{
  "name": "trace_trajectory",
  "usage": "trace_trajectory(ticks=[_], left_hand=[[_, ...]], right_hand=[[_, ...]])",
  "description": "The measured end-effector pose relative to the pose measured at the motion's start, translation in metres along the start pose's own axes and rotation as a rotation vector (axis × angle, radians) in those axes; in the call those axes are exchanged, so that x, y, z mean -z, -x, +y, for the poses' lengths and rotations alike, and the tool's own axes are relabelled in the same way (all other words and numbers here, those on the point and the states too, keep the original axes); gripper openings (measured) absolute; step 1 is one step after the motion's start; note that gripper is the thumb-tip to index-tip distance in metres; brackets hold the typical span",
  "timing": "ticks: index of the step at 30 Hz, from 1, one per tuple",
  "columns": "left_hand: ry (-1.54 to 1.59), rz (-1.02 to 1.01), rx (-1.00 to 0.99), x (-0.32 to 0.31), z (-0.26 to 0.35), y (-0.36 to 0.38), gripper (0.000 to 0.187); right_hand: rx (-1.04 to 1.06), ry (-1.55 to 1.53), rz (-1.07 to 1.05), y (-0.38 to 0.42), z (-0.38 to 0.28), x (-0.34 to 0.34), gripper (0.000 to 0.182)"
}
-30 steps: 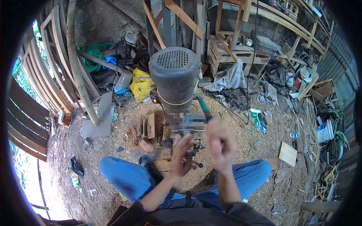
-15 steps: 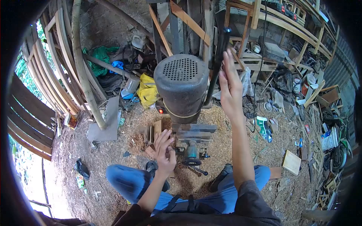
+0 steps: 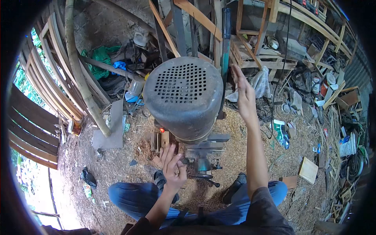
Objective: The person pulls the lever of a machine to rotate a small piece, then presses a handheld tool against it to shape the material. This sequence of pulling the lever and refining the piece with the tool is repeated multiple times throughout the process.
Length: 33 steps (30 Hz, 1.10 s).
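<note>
A large dark electric motor [image 3: 183,88] with a perforated cover stands upright in front of me, part of a machine. Along its right side rises a long lever [image 3: 226,47] with a dark grip. My right hand [image 3: 246,98] is open beside the lever, palm facing it, fingers straight and fingertips close to the shaft. Below the motor, my left hand [image 3: 173,168] has its fingers extended and slightly bent, reaching over a wood piece [image 3: 157,161] beside the machine's vise [image 3: 202,164]. The motor hides the tool end.
Wood shavings [image 3: 129,164] cover the floor. A leaning pole [image 3: 80,70] and curved slats [image 3: 51,82] stand at left. A black cable [image 3: 279,74] hangs to the right. A wood block [image 3: 308,170] lies on the right, near piled scrap.
The motor looks larger and nearer, hiding more behind it. The lever has swung further away and stands straighter in view. My right hand has shifted slightly right and down; my left stays near the vise.
</note>
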<state>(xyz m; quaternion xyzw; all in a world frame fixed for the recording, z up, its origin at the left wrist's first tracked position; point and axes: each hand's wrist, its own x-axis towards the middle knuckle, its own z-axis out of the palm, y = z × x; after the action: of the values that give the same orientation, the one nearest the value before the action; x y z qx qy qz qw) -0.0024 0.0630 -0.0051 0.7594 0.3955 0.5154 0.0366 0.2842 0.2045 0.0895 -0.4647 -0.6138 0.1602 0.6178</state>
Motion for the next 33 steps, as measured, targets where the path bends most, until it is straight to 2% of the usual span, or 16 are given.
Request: trace_trajectory(ticks=[3,7,9,16,18,24,25,30,32,33], left_hand=[[0.011,0.029,0.025,-0.002,-0.003,-0.003,0.049],[-0.046,-0.049,0.054,-0.001,-0.01,0.0,0.056],[-0.038,-0.053,0.056,0.001,-0.013,0.001,0.055],[-0.09,-0.099,0.029,0.013,-0.017,-0.005,0.06],[-0.087,-0.146,0.059,0.008,-0.02,-0.004,0.062],[-0.202,-0.141,0.0,0.001,-0.027,-0.028,0.07],[-0.267,-0.16,0.0,-0.001,-0.031,-0.032,0.07],[-0.377,-0.217,0.003,-0.003,-0.035,-0.032,0.071],[-0.367,-0.246,0.02,-0.006,-0.039,-0.028,0.07],[-0.359,-0.271,0.032,-0.008,-0.041,-0.024,0.069]], right_hand=[[-0.079,-0.07,0.145,0.034,-0.005,0.004,0.054],[-0.205,-0.063,0.185,0.11,0.016,0.009,0.052],[-0.375,-0.074,0.26,0.15,0.02,0.01,0.05],[-0.548,0.058,0.244,0.272,0.038,-0.004,0.047],[-0.685,0.063,0.165,0.301,0.035,-0.014,0.042],[-0.721,0.067,0.078,0.378,0.044,-0.041,0.036],[-0.647,0.183,0.054,0.392,0.054,-0.043,0.035],[-0.712,0.21,-0.047,0.424,0.064,-0.043,0.032],[-0.793,0.299,-0.224,0.436,0.074,-0.044,0.032],[-0.797,0.301,-0.23,0.443,0.077,-0.045,0.032]])
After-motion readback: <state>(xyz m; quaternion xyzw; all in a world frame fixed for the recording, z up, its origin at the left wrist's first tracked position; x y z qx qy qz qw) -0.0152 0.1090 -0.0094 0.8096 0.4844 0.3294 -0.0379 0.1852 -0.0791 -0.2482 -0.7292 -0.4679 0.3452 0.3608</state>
